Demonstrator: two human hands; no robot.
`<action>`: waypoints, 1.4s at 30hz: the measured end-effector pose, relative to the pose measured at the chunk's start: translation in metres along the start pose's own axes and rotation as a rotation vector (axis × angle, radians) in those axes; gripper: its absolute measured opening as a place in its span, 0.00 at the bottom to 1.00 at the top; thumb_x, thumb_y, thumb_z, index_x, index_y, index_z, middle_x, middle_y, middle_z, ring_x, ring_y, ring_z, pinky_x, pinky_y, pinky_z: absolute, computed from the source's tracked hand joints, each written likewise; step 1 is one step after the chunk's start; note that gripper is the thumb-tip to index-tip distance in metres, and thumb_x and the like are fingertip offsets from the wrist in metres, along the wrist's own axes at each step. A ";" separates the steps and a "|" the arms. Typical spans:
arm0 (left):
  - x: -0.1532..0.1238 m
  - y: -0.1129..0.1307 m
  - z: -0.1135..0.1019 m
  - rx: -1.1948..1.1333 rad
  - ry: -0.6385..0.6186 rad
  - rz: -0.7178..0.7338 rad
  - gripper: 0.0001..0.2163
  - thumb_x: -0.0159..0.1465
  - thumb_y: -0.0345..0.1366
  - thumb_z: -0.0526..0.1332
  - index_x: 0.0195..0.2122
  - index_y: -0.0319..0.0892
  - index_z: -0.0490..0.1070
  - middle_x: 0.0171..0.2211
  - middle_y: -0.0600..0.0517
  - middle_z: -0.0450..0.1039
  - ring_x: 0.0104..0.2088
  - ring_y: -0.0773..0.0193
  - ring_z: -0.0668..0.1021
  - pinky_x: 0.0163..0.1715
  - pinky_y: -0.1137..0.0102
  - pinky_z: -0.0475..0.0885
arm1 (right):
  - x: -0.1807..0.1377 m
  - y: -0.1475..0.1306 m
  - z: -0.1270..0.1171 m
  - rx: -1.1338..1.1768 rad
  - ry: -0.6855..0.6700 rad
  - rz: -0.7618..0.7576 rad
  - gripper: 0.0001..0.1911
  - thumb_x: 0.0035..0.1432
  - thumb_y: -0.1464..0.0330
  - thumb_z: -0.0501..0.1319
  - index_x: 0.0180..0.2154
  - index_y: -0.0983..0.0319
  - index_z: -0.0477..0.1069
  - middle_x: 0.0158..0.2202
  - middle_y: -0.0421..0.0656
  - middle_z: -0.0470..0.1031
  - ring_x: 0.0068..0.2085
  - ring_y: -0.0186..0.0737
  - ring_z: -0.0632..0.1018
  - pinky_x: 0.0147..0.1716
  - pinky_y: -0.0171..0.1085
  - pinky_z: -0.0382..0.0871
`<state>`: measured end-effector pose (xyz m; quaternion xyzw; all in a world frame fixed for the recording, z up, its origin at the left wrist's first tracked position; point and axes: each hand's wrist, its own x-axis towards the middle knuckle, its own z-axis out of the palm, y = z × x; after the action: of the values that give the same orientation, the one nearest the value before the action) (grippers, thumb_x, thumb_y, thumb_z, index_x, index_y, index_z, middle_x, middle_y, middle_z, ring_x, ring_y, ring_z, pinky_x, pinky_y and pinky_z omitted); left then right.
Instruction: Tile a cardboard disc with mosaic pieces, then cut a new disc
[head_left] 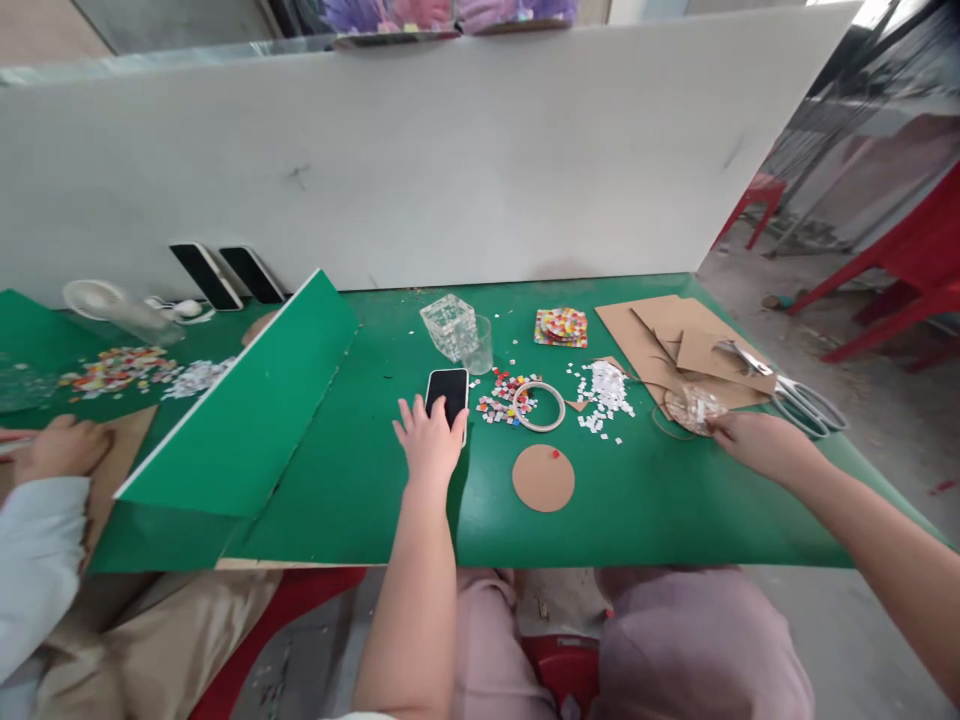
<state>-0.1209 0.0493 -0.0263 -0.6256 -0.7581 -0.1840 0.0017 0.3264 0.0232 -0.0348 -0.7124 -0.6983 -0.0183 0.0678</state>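
Note:
My left hand reaches over a phone with a dark screen lying on the table. Its fingers are spread, some on the phone and some beside its left edge. At the right, my right hand has its fingertips closed on the edge of a round brown-and-white piece; its exact kind is unclear. Between my hands lie a round cardboard disc with a red bit on it, a pale ring that looks like a tape roll, colourful small tiles and white tiles.
Brown cardboard sheets and scissors lie at the right. A clear cup, a clear box and stacked mosaic pieces stand farther back. A green divider separates a co-worker's hand at left.

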 end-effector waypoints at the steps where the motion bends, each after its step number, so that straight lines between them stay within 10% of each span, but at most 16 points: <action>1: 0.001 -0.003 0.002 0.010 -0.019 -0.016 0.25 0.61 0.48 0.51 0.53 0.37 0.66 0.58 0.34 0.58 0.60 0.36 0.54 0.52 0.41 0.54 | 0.002 0.002 -0.001 0.012 -0.052 -0.004 0.03 0.47 0.70 0.63 0.26 0.59 0.76 0.27 0.48 0.77 0.27 0.42 0.75 0.26 0.37 0.60; 10: -0.002 0.000 0.009 -0.052 0.031 -0.012 0.20 0.61 0.48 0.51 0.44 0.41 0.73 0.58 0.37 0.58 0.61 0.36 0.53 0.52 0.38 0.51 | 0.012 -0.001 -0.017 0.049 -0.243 0.082 0.12 0.52 0.63 0.57 0.22 0.59 0.73 0.24 0.50 0.75 0.27 0.47 0.75 0.26 0.40 0.60; 21: 0.000 -0.007 0.007 -0.139 0.099 -0.106 0.14 0.62 0.38 0.51 0.43 0.44 0.73 0.51 0.44 0.67 0.58 0.45 0.61 0.53 0.44 0.56 | 0.011 -0.022 -0.038 0.110 -0.036 0.183 0.08 0.50 0.61 0.58 0.23 0.56 0.66 0.26 0.48 0.74 0.27 0.47 0.73 0.25 0.41 0.60; 42: -0.003 0.007 0.014 -0.146 0.122 -0.044 0.24 0.58 0.41 0.56 0.54 0.36 0.62 0.55 0.35 0.62 0.58 0.39 0.60 0.52 0.41 0.54 | -0.033 -0.194 0.018 0.443 -0.044 -0.273 0.14 0.58 0.60 0.55 0.37 0.59 0.74 0.33 0.42 0.74 0.29 0.37 0.76 0.27 0.34 0.69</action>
<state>-0.1100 0.0514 -0.0380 -0.5950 -0.7546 -0.2768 -0.0017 0.1307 -0.0042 -0.0431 -0.5797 -0.7762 0.1417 0.2037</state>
